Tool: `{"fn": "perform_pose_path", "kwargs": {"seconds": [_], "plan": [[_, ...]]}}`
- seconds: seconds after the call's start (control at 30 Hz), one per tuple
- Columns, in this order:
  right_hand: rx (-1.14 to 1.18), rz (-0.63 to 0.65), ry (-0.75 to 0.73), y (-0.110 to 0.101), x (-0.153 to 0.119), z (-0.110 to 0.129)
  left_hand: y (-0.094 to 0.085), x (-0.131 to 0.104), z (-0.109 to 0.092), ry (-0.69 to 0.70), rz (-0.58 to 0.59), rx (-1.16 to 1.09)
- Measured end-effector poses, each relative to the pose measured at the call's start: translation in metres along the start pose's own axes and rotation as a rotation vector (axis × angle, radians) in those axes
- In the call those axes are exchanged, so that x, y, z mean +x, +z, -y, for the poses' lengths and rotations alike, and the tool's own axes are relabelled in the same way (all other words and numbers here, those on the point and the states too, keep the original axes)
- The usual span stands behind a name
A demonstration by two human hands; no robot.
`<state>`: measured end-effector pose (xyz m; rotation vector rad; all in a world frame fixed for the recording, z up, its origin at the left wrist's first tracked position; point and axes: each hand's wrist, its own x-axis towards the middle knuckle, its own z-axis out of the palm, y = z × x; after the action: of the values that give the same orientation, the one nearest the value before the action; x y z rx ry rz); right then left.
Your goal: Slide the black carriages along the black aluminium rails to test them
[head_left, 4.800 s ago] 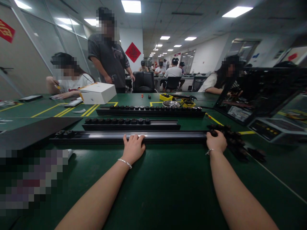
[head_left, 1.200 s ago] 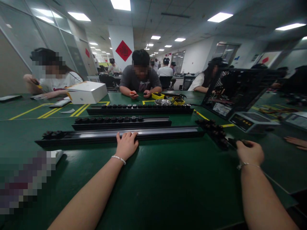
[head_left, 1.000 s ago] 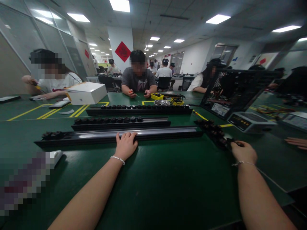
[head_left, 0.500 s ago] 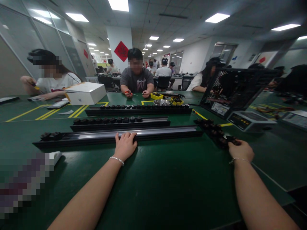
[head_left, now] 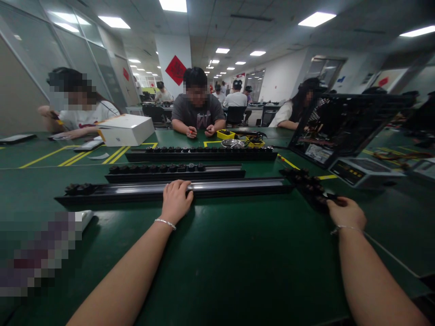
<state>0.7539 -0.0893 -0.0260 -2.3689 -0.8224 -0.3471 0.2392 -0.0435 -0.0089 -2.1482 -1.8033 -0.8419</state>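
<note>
Long black rail (head_left: 220, 186): lies on green table (head_left: 248, 253) just beside dark pile (head_left: 307, 181), under half-spread left hand (head_left: 176, 199), apart from right hand (head_left: 348, 214) seemingly pinching small dark part (head_left: 334, 197), looks stiff, perhaps light but slippery on top, so better to hold by both ends.

We see the left forearm (head_left: 132, 271) and the right forearm (head_left: 369, 271) bare all the way to the wrists. Around the left wrist we find a pale, silvery bracelet (head_left: 166, 222), fairly thick and knobbly, though we cannot tell whether it is beaded or braided. On the right wrist we make out a finer silvery chain bracelet (head_left: 344, 227), with a small clump at its inner side.
</note>
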Motion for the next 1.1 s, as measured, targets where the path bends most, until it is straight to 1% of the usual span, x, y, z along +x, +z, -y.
{"fn": "perform_pose_path", "kwargs": {"seconds": [0.03,0.07,0.1,0.13,0.17,0.23,0.3,0.37,0.43,0.5,0.57,0.63,0.77,0.8,0.87,0.97,1.03,1.1], "plan": [[0.029,0.02,0.051,-0.004,-0.003,0.005,-0.002,0.002,0.005,-0.018,-0.035,-0.001],[0.046,0.009,0.085,-0.009,-0.007,0.01,-0.005,0.005,0.012,-0.046,-0.075,0.001],[0.047,-0.033,0.093,-0.013,-0.011,0.016,-0.008,0.007,0.019,-0.085,-0.11,0.001],[0.048,-0.078,0.063,-0.016,-0.016,0.023,-0.012,0.01,0.028,-0.13,-0.144,0.005],[0.054,-0.114,0.001,-0.018,-0.022,0.031,-0.015,0.012,0.038,-0.183,-0.176,0.015],[0.08,-0.142,-0.214,-0.02,-0.035,0.048,-0.023,0.014,0.057,-0.293,-0.197,0.041],[0.119,-0.122,-0.474,-0.018,-0.053,0.069,-0.028,0.014,0.075,-0.428,-0.182,0.067],[0.133,-0.047,-0.719,-0.013,-0.072,0.091,-0.032,0.012,0.086,-0.526,-0.134,0.08],[0.128,0.06,-0.895,-0.006,-0.092,0.114,-0.033,0.01,0.092,-0.59,-0.082,0.08],[0.119,0.139,-0.984,0.001,-0.109,0.134,-0.034,0.009,0.095,-0.62,-0.047,0.085],[0.101,0.199,-0.996,0.007,-0.121,0.15,-0.036,0.009,0.099,-0.639,-0.035,0.101],[0.077,0.261,-0.963,0.01,-0.128,0.161,-0.041,0.011,0.107,-0.664,-0.034,0.126],[0.064,0.347,-0.931,0.01,-0.133,0.17,-0.059,0.016,0.138,-0.714,0.037,0.19],[0.069,0.351,-0.912,0.009,-0.135,0.172,-0.063,0.018,0.147,-0.717,0.06,0.212],[0.075,0.346,-0.847,0.008,-0.137,0.176,-0.07,0.019,0.164,-0.768,0.099,0.264],[0.079,0.329,-0.747,0.009,-0.142,0.182,-0.074,0.019,0.184,-0.782,0.135,0.328],[0.084,0.333,-0.733,0.01,-0.144,0.185,-0.074,0.018,0.193,-0.819,0.188,0.331],[0.09,0.335,-0.744,0.011,-0.144,0.185,-0.074,0.017,0.199,-0.812,0.226,0.328]]}}
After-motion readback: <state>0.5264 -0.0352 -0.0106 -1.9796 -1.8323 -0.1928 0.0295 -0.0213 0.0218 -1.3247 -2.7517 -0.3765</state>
